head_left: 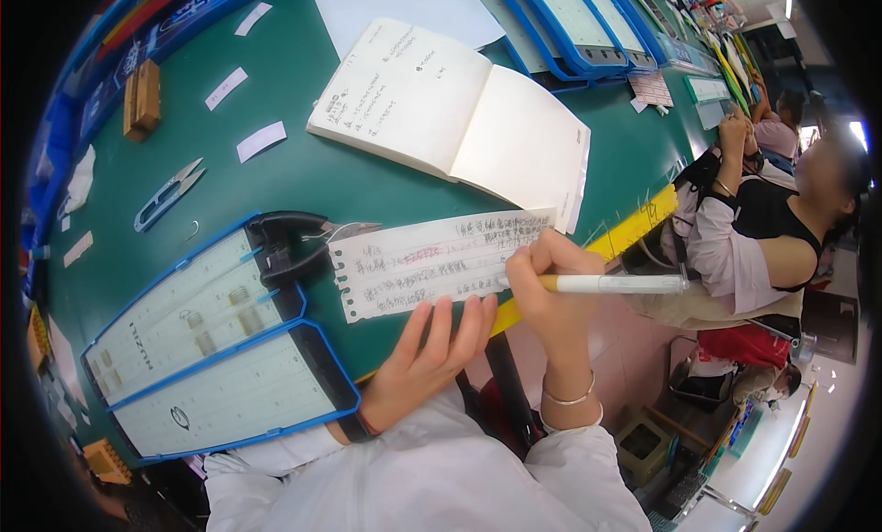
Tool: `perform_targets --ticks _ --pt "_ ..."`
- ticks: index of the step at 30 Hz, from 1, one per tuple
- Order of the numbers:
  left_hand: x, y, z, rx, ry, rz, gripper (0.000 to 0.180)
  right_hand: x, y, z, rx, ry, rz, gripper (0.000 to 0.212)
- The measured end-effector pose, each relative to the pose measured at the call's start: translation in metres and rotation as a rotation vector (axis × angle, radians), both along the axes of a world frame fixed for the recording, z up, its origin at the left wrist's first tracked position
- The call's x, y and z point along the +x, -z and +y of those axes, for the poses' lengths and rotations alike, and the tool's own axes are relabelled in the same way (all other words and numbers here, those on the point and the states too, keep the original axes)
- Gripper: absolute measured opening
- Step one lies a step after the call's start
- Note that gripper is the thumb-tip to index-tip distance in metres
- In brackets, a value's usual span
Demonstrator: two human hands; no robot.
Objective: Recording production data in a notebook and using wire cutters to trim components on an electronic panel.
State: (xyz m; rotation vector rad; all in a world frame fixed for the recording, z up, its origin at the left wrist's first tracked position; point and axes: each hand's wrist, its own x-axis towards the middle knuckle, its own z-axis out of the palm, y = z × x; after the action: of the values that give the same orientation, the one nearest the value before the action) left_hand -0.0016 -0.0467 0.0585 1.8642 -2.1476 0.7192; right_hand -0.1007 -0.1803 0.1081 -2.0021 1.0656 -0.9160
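A torn strip of lined paper point(404, 267), covered in handwriting, lies at the table's front edge. My right hand point(556, 293) grips a white pen point(617, 284) over the strip's right end; the pen's tip is hard to make out. My left hand point(432, 348) rests with outstretched fingers along the paper's lower edge and holds nothing. Black-handled pliers point(280, 249) touch the left side of the strip, their jaws pointing right. Beyond it lies an open notebook point(404, 100) with handwriting on its left page and a mostly blank right page.
Blue-edged boards point(230, 385) lie by my left forearm, and more blue-framed boards point(588, 27) stand at the back. Thread snips point(168, 194), a wooden block point(141, 100) and paper slips point(262, 141) dot the green table point(276, 183). A co-worker point(749, 220) sits at right.
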Motion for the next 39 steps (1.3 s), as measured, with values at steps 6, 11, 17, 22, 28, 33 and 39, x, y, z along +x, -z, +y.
perform_targets --ticks 6,11,17,22,28,33,39 --pt "-0.0001 0.0003 0.0009 0.012 0.003 -0.004 0.038 0.0003 -0.0004 -0.0001 0.000 -0.029 -0.005 0.028" --pt "0.0000 -0.0002 0.0008 0.009 0.003 -0.006 0.038 -0.0008 -0.0004 -0.0006 -0.020 -0.032 0.027 0.027" --pt "-0.0005 0.0002 0.0003 0.006 0.003 -0.003 0.038 0.0019 -0.0015 -0.0002 -0.027 -0.016 0.009 0.028" --pt "-0.0003 -0.0022 0.0005 0.017 -0.001 0.013 0.038 -0.0001 0.0022 -0.0012 -0.007 0.016 0.014 0.028" --pt "-0.0005 -0.0006 0.0006 0.018 0.006 0.002 0.038 0.0017 -0.0020 -0.0003 -0.010 0.011 0.018 0.028" --pt "0.0013 -0.0013 0.0010 0.024 -0.003 -0.033 0.041 -0.0001 -0.0006 -0.0011 -0.005 -0.010 0.016 0.027" --pt "0.0006 -0.0007 0.0004 0.030 -0.018 -0.047 0.043 -0.0005 0.0019 -0.0014 -0.027 0.004 0.013 0.027"
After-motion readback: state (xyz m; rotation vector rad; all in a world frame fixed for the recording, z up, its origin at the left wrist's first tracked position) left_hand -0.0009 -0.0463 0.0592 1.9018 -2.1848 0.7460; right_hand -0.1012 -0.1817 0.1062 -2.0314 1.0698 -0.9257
